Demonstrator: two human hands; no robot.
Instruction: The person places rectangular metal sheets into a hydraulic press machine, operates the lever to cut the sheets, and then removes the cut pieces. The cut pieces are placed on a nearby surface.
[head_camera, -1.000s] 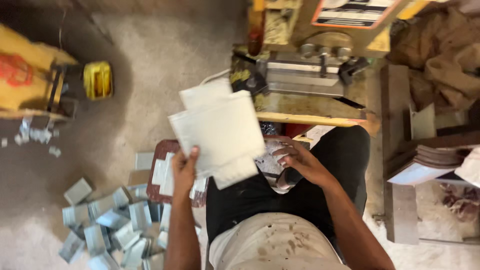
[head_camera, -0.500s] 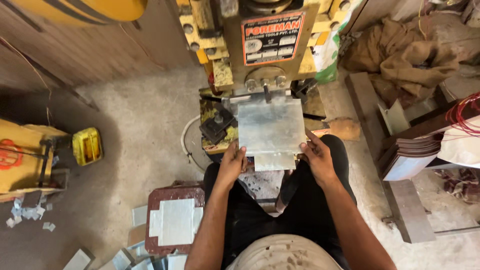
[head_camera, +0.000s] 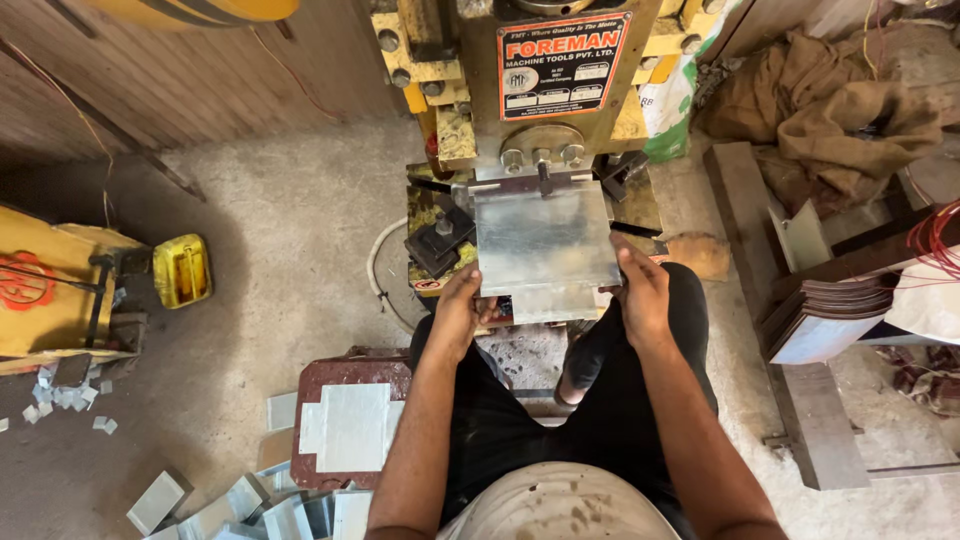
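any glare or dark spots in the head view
Head view: the metal sheet held by the left hand and right hand shows a soft bright sheen; the upper-left wall and floor sit in deep shadow; the focus is sharp, with no visible blur.

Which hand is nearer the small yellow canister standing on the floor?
Left. The left hand grips the flat metal sheet's left edge, on the side toward the yellow canister; the right hand holds the sheet's far edge.
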